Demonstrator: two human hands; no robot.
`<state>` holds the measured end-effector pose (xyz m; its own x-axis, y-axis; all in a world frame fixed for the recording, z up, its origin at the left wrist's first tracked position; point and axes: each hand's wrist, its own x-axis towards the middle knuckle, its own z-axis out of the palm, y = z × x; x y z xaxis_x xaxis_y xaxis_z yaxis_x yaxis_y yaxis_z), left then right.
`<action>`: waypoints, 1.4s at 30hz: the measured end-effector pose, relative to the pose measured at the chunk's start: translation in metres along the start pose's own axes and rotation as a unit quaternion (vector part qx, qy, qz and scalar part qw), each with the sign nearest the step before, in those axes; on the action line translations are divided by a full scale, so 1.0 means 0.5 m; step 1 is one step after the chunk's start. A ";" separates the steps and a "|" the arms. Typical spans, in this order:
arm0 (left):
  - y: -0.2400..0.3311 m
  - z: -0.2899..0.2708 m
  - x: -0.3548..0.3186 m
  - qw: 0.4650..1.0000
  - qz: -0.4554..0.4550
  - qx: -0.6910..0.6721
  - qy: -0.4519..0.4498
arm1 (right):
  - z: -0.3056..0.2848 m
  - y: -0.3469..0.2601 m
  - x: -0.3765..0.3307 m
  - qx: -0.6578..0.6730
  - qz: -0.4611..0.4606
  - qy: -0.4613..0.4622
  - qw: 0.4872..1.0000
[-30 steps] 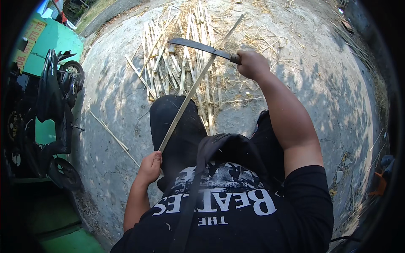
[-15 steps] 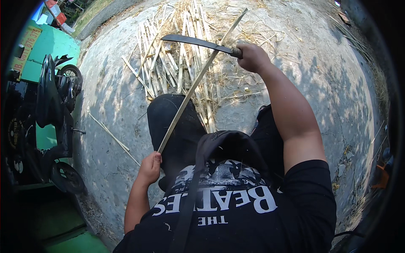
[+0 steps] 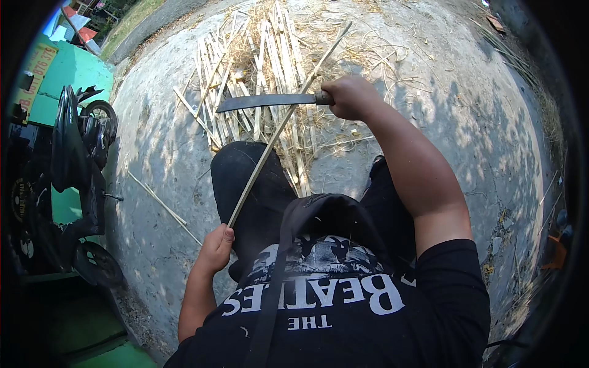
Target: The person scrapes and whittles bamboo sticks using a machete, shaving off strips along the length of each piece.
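A: Largest items first?

B: Concrete ground [image 3: 429, 122], sun-dappled. Dark motorcycle [image 3: 73, 184] stood at its left edge. Heap of split bamboo strips [image 3: 245, 80] lay at the far side.

A: And in the hands?

B: One long bamboo strip [image 3: 279, 132] ran slanted over the lap; left hand [image 3: 215, 248] had its fingers clenched on the near end. Right hand [image 3: 350, 97] gripped the handle of a dark blade [image 3: 264, 101], which lay across the strip.

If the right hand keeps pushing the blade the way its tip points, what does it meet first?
From the right hand, the blade points left, already crossing the long stick. Beyond its tip probably comes the pile of split sticks on the ground, though depth is unclear.
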<state>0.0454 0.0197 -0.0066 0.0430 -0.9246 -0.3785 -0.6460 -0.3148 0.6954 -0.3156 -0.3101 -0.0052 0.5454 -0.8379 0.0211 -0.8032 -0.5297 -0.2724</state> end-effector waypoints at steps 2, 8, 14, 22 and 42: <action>-0.003 0.003 -0.003 1.000 0.006 0.012 0.007 | -0.006 -0.024 -0.007 -0.010 -0.032 0.008 0.999; -0.026 0.026 -0.009 0.997 0.037 0.018 0.062 | 0.001 0.046 -0.004 0.024 -0.009 0.111 0.993; -0.017 0.018 0.005 0.998 0.026 0.017 0.052 | 0.000 0.050 -0.005 0.090 0.139 0.053 0.985; -0.006 0.030 0.003 0.995 0.058 0.030 0.079 | 0.002 0.031 -0.013 0.046 0.011 0.106 0.993; 0.021 0.015 0.004 0.991 0.077 0.072 0.082 | -0.028 0.047 -0.022 0.111 0.151 0.064 0.980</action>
<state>0.0331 0.0163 -0.0047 0.0512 -0.9854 -0.1625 -0.7560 -0.1445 0.6385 -0.3439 -0.3152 0.0018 0.2457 -0.9690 0.0239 -0.8439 -0.2260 -0.4866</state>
